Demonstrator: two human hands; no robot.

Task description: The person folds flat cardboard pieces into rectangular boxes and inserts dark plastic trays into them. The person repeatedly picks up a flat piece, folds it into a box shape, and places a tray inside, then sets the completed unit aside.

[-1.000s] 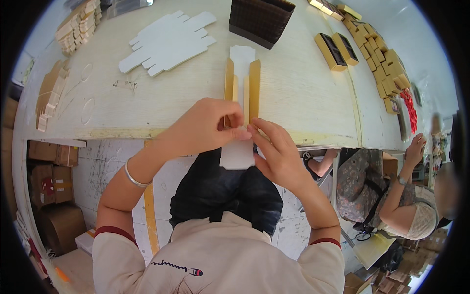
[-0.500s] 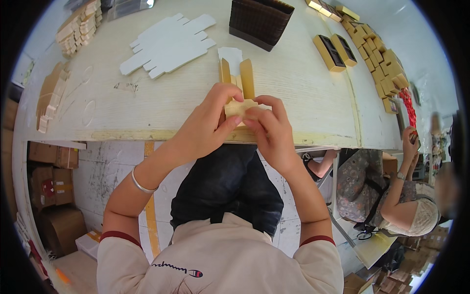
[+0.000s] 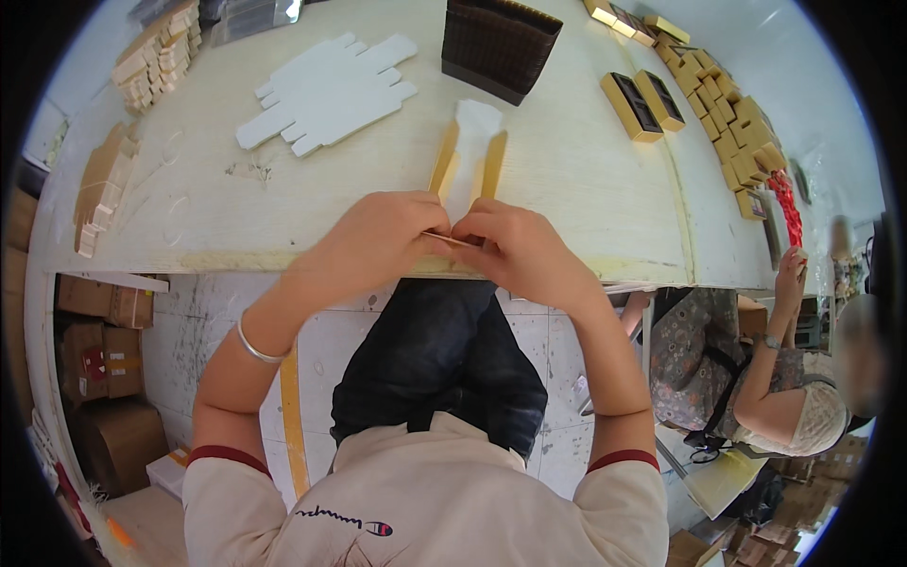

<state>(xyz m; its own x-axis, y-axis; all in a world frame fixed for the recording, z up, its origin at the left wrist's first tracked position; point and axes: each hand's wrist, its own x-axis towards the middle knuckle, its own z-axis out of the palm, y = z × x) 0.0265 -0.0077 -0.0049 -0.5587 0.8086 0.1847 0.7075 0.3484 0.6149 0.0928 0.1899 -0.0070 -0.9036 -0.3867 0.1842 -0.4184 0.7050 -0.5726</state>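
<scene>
A partly folded small cardboard box, gold outside and white inside, lies at the table's front edge with its long sides standing up and its far flap spread. My left hand pinches the left part of its near end, knuckles up. From the other side my right hand grips the same end, fingertips close to the left ones. A thin edge of card shows between them; the rest of that end is hidden under my fingers.
Flat white box blanks lie far left of the box. Dark brown plastic trays stand stacked beyond it. Two gold boxes with dark inserts sit right, before a pile of gold boxes. Another person handles red strips.
My hands have turned knuckles up and drawn closer over the near end, which has folded from a visible pale flap to a thin edge. The box's far end has swung slightly right.
</scene>
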